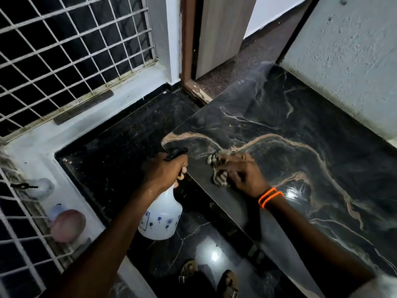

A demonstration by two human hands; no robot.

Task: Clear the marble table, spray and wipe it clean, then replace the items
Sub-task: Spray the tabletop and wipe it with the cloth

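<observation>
**Spray bottle and cloth at the marble's edge**

Sandalled feet (209, 276) stand on the dark floor (133, 130). Above them the left hand (165, 171) grips the neck of a white spray bottle (160, 218) — held just off the table's edge. The right hand (245, 177), orange bands (269, 197) on its wrist, clutches a bunched cloth (218, 168) against the marble table (300, 125). Beyond — a grilled window (71, 46) and door (221, 31).

We see the marble table (300, 147), a dark glossy slab with pale and tan veins. A pale crumpled cloth (217, 168) lies on it near its left edge. The white spray bottle (160, 218), flower-printed, hangs beside that edge.
</observation>
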